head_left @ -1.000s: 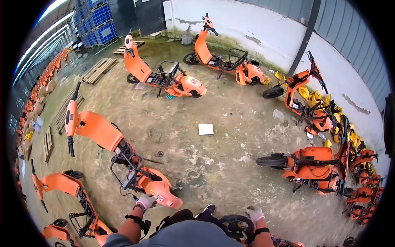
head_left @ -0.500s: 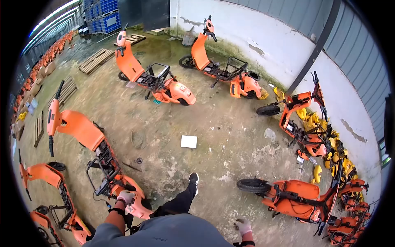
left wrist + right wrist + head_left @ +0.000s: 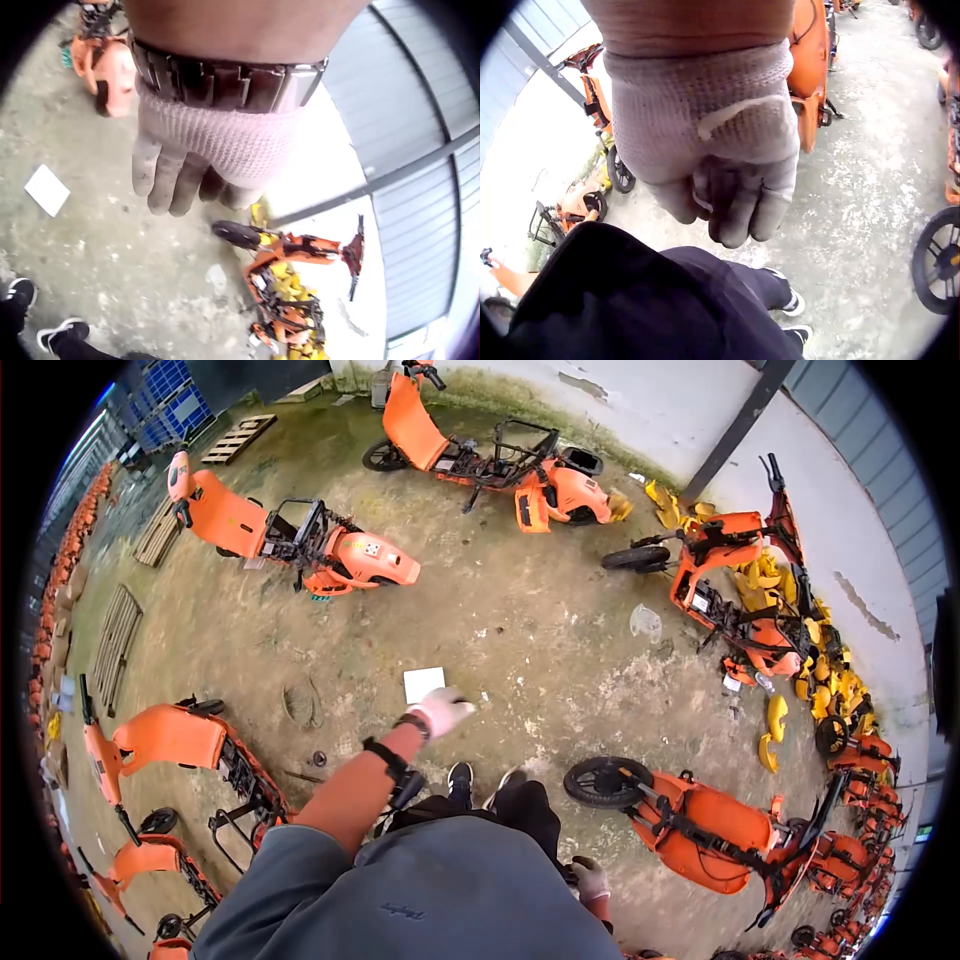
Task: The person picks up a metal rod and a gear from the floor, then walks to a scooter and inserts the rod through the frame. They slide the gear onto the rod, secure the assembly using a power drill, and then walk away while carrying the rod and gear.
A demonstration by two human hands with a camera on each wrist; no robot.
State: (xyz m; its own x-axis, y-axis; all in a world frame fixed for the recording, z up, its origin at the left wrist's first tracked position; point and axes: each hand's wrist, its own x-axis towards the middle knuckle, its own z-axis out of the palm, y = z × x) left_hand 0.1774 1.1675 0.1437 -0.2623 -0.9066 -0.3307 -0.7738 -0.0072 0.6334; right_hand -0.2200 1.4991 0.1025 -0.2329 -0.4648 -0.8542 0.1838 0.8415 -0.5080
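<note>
My left hand (image 3: 443, 712) in a pale knitted glove is stretched out in front of the body, above the concrete floor. In the left wrist view its fingers (image 3: 169, 180) hang loose, with nothing held. Close by it in the head view lies a flat white square (image 3: 424, 684) on the floor. My right hand (image 3: 590, 878), gloved too, hangs low beside the right thigh. The right wrist view shows its fingers (image 3: 739, 217) loosely curled and darkened with dirt, holding nothing visible. Nearest to it in the head view is an orange scooter (image 3: 700, 830) with its black wheel turned towards me.
More partly stripped orange scooters stand around: one at left (image 3: 180, 738), one at far left (image 3: 345, 560), one by the white wall (image 3: 560, 490). Yellow plastic parts (image 3: 765, 585) are heaped along the right wall. Wooden pallets (image 3: 115, 645) lie at left.
My left hand has come off the rear of the left orange scooter and swung forward and right. The body has stepped and turned away from that scooter; the right hand stays low.
</note>
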